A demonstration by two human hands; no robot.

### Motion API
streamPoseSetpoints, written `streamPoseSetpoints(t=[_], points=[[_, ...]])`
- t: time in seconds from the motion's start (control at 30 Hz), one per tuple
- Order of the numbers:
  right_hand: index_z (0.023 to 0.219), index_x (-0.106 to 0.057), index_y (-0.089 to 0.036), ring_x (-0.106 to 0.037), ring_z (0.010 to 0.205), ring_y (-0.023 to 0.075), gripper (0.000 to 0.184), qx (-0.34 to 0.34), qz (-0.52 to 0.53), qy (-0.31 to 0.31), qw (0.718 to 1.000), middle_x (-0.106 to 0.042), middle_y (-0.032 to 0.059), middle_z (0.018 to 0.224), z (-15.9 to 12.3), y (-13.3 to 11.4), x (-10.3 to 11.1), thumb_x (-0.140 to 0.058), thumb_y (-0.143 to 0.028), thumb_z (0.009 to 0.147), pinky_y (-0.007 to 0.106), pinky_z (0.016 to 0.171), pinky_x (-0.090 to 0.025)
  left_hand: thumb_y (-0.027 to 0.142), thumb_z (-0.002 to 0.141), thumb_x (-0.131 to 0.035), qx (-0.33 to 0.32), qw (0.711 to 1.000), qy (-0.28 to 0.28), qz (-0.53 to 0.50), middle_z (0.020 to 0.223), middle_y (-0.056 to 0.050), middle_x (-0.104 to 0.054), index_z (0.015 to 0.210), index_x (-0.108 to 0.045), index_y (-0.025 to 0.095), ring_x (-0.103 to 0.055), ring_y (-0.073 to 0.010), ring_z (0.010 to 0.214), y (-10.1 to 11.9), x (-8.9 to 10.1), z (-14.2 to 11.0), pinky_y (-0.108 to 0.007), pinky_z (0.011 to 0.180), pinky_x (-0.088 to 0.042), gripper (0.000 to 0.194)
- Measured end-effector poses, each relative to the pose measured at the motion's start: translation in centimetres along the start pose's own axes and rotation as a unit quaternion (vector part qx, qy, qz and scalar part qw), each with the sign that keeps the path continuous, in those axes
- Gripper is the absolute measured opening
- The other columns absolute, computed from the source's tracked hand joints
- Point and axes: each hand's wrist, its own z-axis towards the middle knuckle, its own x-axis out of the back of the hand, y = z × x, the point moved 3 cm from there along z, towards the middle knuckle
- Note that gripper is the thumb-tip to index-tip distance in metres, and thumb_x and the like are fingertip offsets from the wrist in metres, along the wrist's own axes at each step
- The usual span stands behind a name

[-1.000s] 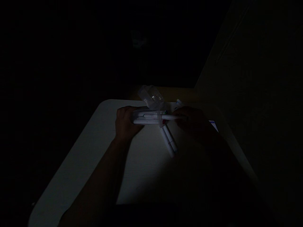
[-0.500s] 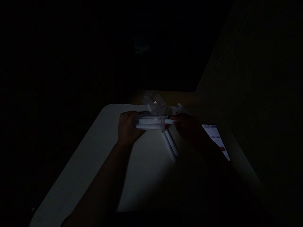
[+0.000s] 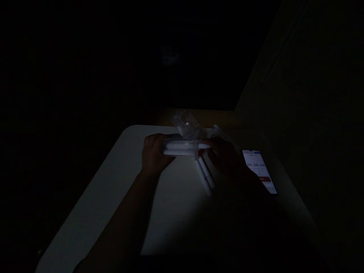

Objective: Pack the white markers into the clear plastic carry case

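The scene is dim. My left hand (image 3: 155,153) wraps the left end of a transparent plastic case (image 3: 182,148) holding white markers. My right hand (image 3: 224,157) is at the case's right end, its fingertips pinching the end of a white marker (image 3: 199,145) that sticks out of the case. A transparent plastic lid (image 3: 184,124) stands up behind the case, apparently joined to it. Below the case, several loose white markers (image 3: 205,176) lie side by side on the table, partly shaded by my right hand.
The white table (image 3: 108,201) has a rounded far corner. A smartphone (image 3: 258,170) lies at the right, showing a timer. Another pale marker (image 3: 218,131) lies near the far edge. A dark wall rises along the right side.
The white marker has slid left, further into the case, with my right hand following it. The view has tilted, bringing the phone fully into sight. The left hand has barely moved.
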Motion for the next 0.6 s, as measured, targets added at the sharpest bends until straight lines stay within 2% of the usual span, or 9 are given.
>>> streamPoseSetpoints(t=[0.2,0.47,0.6], points=[[0.12,-0.062,-0.018,-0.059,0.111,0.0189,0.039,0.003,-0.013,0.014,1.0,-0.065,0.0085,0.121,-0.06,0.26,-0.14,-0.038,-0.015,0.09,0.034,0.095,-0.046,0.04,0.069,-0.068,-0.007,1.0,0.022,0.006,0.104,-0.008,-0.063,0.107,-0.056,0.02,-0.055,-0.0261,0.099,0.21,0.16,0.11,-0.04,0.088,-0.043,0.044],[0.124,-0.061,-0.018,-0.058,0.113,0.019,0.041,-0.001,-0.002,-0.016,1.0,-0.064,0.0072,0.124,-0.07,0.21,-0.34,-0.037,-0.016,0.09,0.033,0.096,-0.044,0.039,0.068,-0.07,0.0,1.0,0.004,-0.002,0.105,-0.009,-0.064,0.106,-0.057,0.019,-0.056,-0.027,0.101,0.11,0.07,0.17,-0.041,0.09,-0.042,0.045],[0.123,-0.061,-0.02,-0.06,0.109,0.0181,0.04,0.005,-0.002,0.011,1.0,-0.065,0.0063,0.12,0.0,0.39,-0.07,-0.036,-0.019,0.091,0.032,0.092,-0.046,0.04,0.068,-0.07,-0.001,1.0,0.013,0.002,0.104,-0.009,-0.064,0.105,-0.057,0.02,-0.056,-0.0268,0.1,0.09,0.03,0.1,-0.041,0.089,-0.042,0.045]])
